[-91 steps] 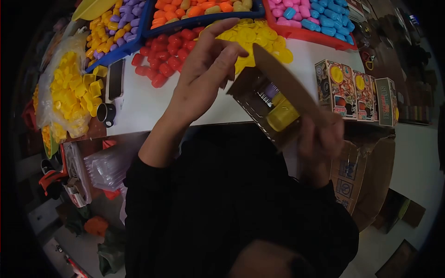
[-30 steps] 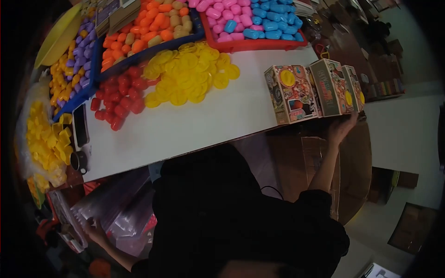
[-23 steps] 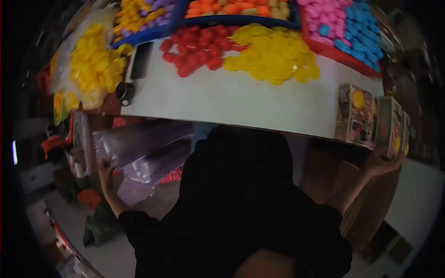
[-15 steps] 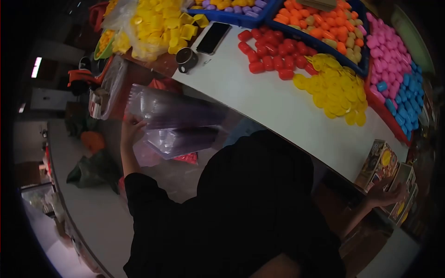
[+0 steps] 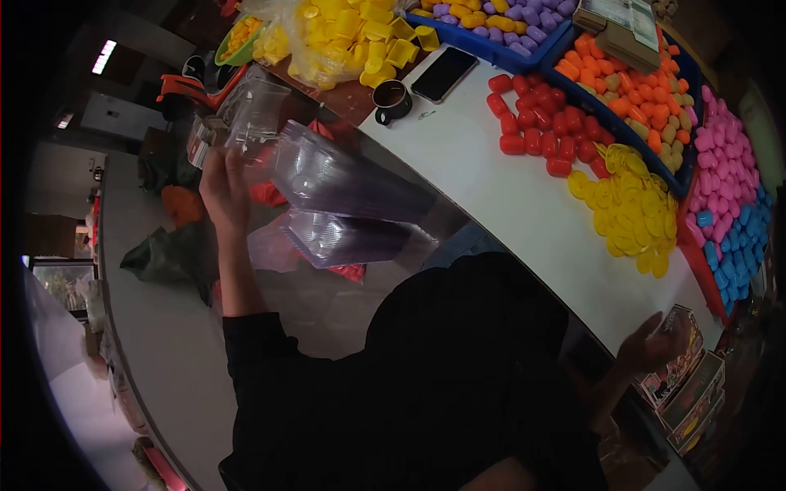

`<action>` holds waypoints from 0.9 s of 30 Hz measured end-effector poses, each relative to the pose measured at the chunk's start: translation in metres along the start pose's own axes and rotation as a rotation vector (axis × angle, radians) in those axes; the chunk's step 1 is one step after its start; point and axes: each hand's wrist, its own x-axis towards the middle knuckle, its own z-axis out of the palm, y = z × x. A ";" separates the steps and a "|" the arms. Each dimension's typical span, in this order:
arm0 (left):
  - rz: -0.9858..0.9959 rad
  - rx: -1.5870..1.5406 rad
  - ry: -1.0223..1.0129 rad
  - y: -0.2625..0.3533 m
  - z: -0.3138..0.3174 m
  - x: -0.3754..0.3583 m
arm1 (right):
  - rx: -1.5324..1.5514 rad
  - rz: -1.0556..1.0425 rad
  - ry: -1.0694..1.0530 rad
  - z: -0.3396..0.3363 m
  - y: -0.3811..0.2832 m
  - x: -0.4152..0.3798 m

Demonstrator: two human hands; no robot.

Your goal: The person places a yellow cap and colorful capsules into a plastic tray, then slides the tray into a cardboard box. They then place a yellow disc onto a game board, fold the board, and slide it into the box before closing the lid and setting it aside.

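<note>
My left hand [image 5: 225, 186] is raised beside a stack of clear zip-top plastic bags [image 5: 348, 176], to the left of its edge. Its fingers look bent together; anything thin and clear between them cannot be made out. A second bundle of clear bags [image 5: 348, 237] lies just below the first. On the far right, my right hand [image 5: 655, 348] is above a printed box [image 5: 678, 360] at the table's front edge, fingers apart and slightly blurred. More printed boxes [image 5: 694, 397] stand behind it, partly hidden.
The white table [image 5: 458, 155] holds a dark cup [image 5: 391, 101], a phone [image 5: 444, 74], red plastic capsules [image 5: 548, 123] and yellow discs [image 5: 630, 209]. Blue trays [image 5: 491, 51] of coloured pieces line its back. Pink pieces [image 5: 720, 155] and blue pieces [image 5: 741, 245] lie right. Yellow parts [image 5: 352, 41] are heaped left.
My left hand has moved left, away from the bag stack's edge. My right hand has shifted from the rear boxes to the nearer printed box. The whole view has turned somewhat.
</note>
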 end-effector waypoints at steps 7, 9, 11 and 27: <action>-0.961 -1.572 -0.962 0.074 0.143 -0.100 | 0.565 -0.054 -0.670 0.042 -0.112 0.024; -1.074 -1.522 -1.227 0.092 0.166 -0.123 | 0.521 -0.125 -0.817 0.057 -0.106 -0.004; -0.879 -1.307 -1.181 0.093 0.173 -0.100 | 0.477 -0.203 -0.973 0.062 -0.099 -0.020; 0.139 0.431 -0.634 -0.050 0.272 0.160 | 0.306 0.087 -0.963 0.061 -0.093 -0.019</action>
